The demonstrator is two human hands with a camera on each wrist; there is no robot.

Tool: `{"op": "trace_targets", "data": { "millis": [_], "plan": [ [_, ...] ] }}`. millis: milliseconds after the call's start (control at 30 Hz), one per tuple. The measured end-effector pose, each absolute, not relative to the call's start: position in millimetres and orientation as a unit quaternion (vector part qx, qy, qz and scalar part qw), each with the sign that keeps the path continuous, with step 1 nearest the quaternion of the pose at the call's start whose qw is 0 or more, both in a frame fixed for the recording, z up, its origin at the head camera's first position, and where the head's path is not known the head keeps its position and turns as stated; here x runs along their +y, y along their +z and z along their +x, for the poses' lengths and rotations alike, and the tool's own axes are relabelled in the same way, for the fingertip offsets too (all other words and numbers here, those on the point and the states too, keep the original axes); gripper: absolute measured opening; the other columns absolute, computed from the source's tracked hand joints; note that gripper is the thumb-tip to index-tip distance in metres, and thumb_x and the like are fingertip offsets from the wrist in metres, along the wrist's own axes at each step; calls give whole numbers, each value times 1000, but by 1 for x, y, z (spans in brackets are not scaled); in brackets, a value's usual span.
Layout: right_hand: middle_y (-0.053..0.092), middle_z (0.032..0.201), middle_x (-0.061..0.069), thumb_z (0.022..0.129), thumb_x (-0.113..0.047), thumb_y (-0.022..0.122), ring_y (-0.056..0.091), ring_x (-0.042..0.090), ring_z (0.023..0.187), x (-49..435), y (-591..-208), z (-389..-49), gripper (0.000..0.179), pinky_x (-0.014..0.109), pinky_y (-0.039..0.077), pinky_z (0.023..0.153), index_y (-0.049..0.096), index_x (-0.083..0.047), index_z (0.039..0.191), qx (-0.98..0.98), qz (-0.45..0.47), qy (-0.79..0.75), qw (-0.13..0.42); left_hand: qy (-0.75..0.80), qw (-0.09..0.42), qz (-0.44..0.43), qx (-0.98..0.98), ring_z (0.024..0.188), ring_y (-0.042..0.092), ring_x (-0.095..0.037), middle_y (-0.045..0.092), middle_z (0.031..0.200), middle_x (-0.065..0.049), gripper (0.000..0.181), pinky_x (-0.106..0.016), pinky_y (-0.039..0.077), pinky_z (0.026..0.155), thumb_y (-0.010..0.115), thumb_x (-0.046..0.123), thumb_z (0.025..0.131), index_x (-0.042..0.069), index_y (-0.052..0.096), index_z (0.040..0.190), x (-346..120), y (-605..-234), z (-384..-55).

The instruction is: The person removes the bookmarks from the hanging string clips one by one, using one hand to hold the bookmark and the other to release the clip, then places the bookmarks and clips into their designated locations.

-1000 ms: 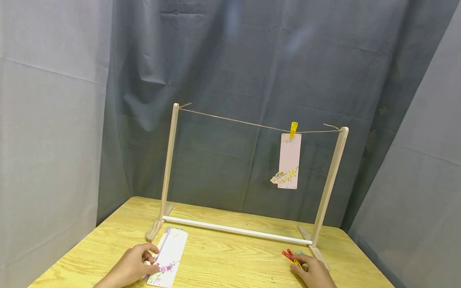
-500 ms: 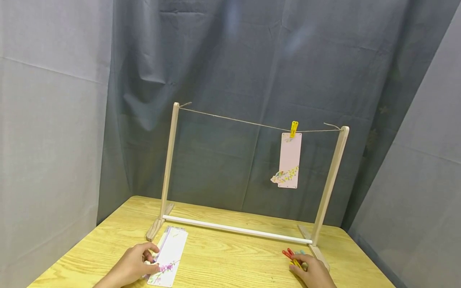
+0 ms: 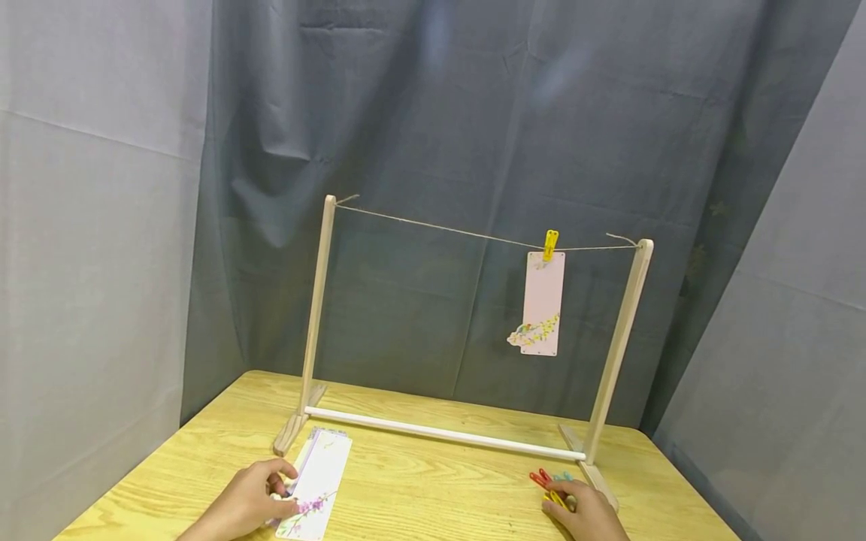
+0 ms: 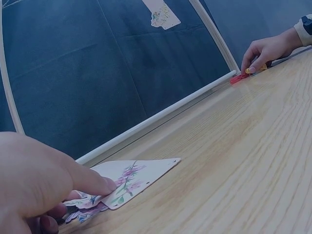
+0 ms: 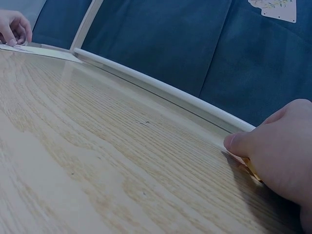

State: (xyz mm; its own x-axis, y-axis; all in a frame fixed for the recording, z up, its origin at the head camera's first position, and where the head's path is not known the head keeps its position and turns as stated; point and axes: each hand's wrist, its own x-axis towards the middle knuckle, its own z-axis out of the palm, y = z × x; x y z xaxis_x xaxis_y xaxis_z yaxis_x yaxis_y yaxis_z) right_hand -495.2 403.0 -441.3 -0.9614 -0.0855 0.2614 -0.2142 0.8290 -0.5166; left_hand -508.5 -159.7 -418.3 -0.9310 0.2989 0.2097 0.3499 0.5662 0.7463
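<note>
At the front left of the table, my left hand holds the edge of a white bookmark printed with purple blossoms. Its thumb lies over the printed end, and the other fingers curl in at the left side. More purple-patterned bookmarks show beneath it. My right hand, at the front right, pinches a yellow clothespin low over the table; in the right wrist view the hand hides most of it. Red clothespins lie just beyond the fingertips, with light blue ones beside them.
A wooden frame stands behind, with a left post, a right post and a white bottom bar. From its string hangs a pink bookmark under another yellow clothespin. Grey curtains enclose the table.
</note>
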Motion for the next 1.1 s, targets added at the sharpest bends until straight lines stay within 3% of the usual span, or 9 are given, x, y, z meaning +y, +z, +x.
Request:
{"op": "trace_targets", "data": {
  "millis": [300, 633, 1100],
  "plan": [
    [63, 105, 2, 78, -44, 71, 59, 22, 92, 401, -441, -494, 43, 40, 52, 74, 68, -14, 107, -950, 62, 281, 120, -429, 29, -197, -881, 68, 49, -18, 55, 77, -1, 44, -27, 43, 56, 80, 30, 71, 5, 60, 101, -161, -419, -510],
    [63, 103, 0, 77, -46, 71, 59, 20, 90, 401, -442, -494, 42, 39, 52, 74, 68, -16, 106, -952, 58, 274, 122, -429, 29, -197, -881, 67, 49, -18, 54, 76, -1, 45, -27, 42, 55, 80, 32, 70, 5, 60, 101, -161, -419, -509],
    [63, 103, 2, 75, -46, 71, 60, 26, 93, 400, -441, -495, 43, 43, 52, 76, 69, -15, 105, -954, 59, 265, 124, -432, 39, -219, -874, 60, 46, -13, 51, 74, -2, 41, -24, 39, 49, 80, 26, 71, 5, 60, 100, -162, -419, -510]
  ]
}}
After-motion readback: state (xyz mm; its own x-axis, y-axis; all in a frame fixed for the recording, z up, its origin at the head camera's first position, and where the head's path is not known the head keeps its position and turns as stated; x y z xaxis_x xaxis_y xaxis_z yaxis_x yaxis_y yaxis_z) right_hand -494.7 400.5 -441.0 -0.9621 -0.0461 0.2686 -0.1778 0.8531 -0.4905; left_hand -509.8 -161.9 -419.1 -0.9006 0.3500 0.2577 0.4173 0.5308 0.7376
